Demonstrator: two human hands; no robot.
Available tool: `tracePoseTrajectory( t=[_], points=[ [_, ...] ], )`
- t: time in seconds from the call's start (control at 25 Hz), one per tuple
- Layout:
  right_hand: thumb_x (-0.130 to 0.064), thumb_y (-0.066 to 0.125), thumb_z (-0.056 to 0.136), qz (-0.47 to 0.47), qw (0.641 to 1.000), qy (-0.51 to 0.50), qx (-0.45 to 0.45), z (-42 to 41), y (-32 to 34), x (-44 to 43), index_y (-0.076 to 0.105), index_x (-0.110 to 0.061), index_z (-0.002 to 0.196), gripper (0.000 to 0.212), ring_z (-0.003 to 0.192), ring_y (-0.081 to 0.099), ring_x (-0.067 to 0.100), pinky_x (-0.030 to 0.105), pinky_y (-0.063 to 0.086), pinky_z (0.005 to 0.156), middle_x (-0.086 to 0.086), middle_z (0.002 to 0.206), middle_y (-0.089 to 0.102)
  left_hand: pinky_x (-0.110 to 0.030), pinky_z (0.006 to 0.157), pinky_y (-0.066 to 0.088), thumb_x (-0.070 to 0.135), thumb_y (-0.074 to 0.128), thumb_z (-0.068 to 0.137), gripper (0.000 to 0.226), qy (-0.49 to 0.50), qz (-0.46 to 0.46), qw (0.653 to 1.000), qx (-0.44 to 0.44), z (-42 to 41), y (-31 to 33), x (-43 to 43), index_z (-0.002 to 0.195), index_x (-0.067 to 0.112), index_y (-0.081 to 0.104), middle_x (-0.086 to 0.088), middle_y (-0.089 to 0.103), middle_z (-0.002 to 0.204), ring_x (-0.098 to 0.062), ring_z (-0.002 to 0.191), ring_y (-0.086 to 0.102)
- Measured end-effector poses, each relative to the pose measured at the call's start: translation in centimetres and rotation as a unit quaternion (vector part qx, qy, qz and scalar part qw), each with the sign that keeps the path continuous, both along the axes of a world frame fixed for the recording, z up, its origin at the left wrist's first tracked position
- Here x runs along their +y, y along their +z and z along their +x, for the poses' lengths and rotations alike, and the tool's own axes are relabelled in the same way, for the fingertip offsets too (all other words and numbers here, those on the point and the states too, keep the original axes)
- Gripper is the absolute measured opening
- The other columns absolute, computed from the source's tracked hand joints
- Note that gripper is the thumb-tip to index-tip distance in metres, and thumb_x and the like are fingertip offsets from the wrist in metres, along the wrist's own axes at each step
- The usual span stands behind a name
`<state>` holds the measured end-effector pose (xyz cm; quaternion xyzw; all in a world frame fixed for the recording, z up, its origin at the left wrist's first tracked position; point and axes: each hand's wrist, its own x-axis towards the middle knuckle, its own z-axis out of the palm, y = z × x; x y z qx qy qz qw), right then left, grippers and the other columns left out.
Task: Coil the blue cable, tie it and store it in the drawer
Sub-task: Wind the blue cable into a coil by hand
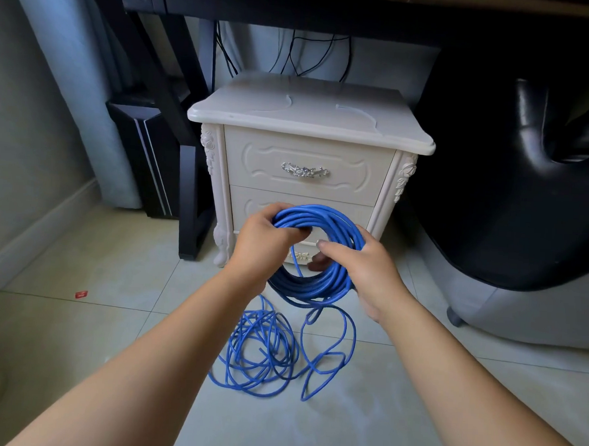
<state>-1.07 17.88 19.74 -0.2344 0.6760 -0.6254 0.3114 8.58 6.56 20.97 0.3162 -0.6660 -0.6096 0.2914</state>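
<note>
Head | left hand (263, 243), right hand (369, 271) grip round blue cable coil (317, 287) | loose loops (262, 352) on tiles (110, 319)

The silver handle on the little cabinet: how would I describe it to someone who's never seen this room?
Find the cream bedside cabinet standing under the dark desk at the middle of the view. On its upper drawer, above the blue cable coil, sits the handle: ornate shiny silver, centred on the pale carved front.
</note>
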Motion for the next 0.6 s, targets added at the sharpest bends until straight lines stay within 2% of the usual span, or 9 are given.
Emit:
tracePoseTrajectory(
  t=[0.08, 0.16, 0.24, 0.32, 0.4, 0.48, 0.52, 0.6],
  points=[
    [-0.012, 0.069, 0.088, -0.037, 0.995, 0.024, -0.087, 0.0, 0.3, 0.1, 0.064, -0.013, 0.104, 0.017, 0.081, 0.073, 0.034, 0.048, 0.056, 0.084, 0.016, 0.078, 0.071, -0.025, 0.056, 0.038, 0.005, 0.068, 0.084, 0.012, 0.025, 0.073, 0.997, 0.016, -0.1, 0.0, -0.3, 0.087, 0.016, 0.067, 0.009, 0.050, 0.050, -0.010, 0.048, 0.044],
    [-0.015, 0.067, 0.089, -0.044, 0.990, 0.034, -0.129, 0.1, 0.5, 0.2, 0.063, -0.011, 0.109, 0.021, 0.083, 0.072, 0.032, 0.048, 0.055, 0.087, 0.015, 0.080, 0.072, -0.030, 0.055, 0.035, 0.006, 0.066, 0.085, 0.012, 0.057, 0.143, 0.988, 0.031, -0.3, -0.2, -0.3, 0.080, 0.017, 0.064, 0.004, 0.044, 0.049, -0.017, 0.049, 0.041],
    [-0.014, 0.067, 0.088, -0.028, 0.993, 0.033, -0.107, 0.3, 0.3, 0.2, 0.061, -0.014, 0.110, 0.023, 0.088, 0.072, 0.032, 0.048, 0.052, 0.092, 0.014, 0.082, 0.073, -0.031, 0.056, 0.035, 0.006, 0.064, 0.086, 0.011, 0.085, 0.213, 0.971, 0.059, -0.3, -0.5, 0.1, 0.081, 0.015, 0.061, 0.001, 0.042, 0.051, -0.016, 0.045, 0.041],
    [-0.009, 0.066, 0.083, 0.008, 0.999, 0.018, -0.048, 0.8, 0.0, -0.1, 0.059, -0.019, 0.107, 0.027, 0.093, 0.072, 0.031, 0.048, 0.050, 0.097, 0.012, 0.081, 0.075, -0.030, 0.056, 0.035, 0.006, 0.064, 0.087, 0.008, 0.102, 0.273, 0.952, 0.088, -0.4, -0.7, 0.6, 0.086, 0.013, 0.060, 0.002, 0.042, 0.052, -0.010, 0.038, 0.042],
    [-0.003, 0.063, 0.079, 0.024, 0.999, -0.007, -0.023, 0.9, 0.0, -0.3, 0.059, -0.020, 0.100, 0.028, 0.088, 0.072, 0.029, 0.048, 0.050, 0.097, 0.007, 0.071, 0.073, -0.030, 0.055, 0.038, 0.006, 0.065, 0.087, 0.009, 0.095, 0.297, 0.945, 0.100, -0.4, -0.7, 0.8, 0.090, 0.012, 0.059, 0.001, 0.043, 0.055, -0.009, 0.037, 0.043],
    [0.003, 0.058, 0.078, 0.018, 0.999, -0.023, -0.032, 0.4, 0.2, -0.3, 0.057, -0.018, 0.093, 0.026, 0.083, 0.071, 0.032, 0.046, 0.052, 0.088, 0.004, 0.059, 0.066, -0.030, 0.059, 0.043, 0.008, 0.067, 0.087, 0.010, 0.058, 0.283, 0.954, 0.084, -0.3, -0.4, 0.7, 0.093, 0.012, 0.059, 0.000, 0.048, 0.060, -0.011, 0.048, 0.050],
    [0.005, 0.057, 0.077, 0.013, 0.999, -0.027, -0.036, -0.1, 0.4, -0.2, 0.057, -0.018, 0.091, 0.026, 0.083, 0.072, 0.034, 0.042, 0.052, 0.080, 0.003, 0.057, 0.064, -0.029, 0.063, 0.045, 0.010, 0.069, 0.086, 0.011, 0.035, 0.242, 0.968, 0.054, -0.2, -0.1, 0.6, 0.094, 0.013, 0.061, -0.001, 0.053, 0.065, -0.013, 0.056, 0.055],
    [0.009, 0.054, 0.077, 0.023, 1.000, -0.011, -0.016, -0.9, 0.8, 0.2, 0.056, -0.017, 0.090, 0.029, 0.080, 0.074, 0.037, 0.033, 0.051, 0.068, 0.004, 0.058, 0.059, -0.026, 0.066, 0.047, 0.014, 0.073, 0.083, 0.015, 0.005, 0.092, 0.995, -0.028, 0.0, 0.4, 0.1, 0.095, 0.014, 0.063, 0.000, 0.062, 0.073, -0.013, 0.068, 0.061]
  ],
)
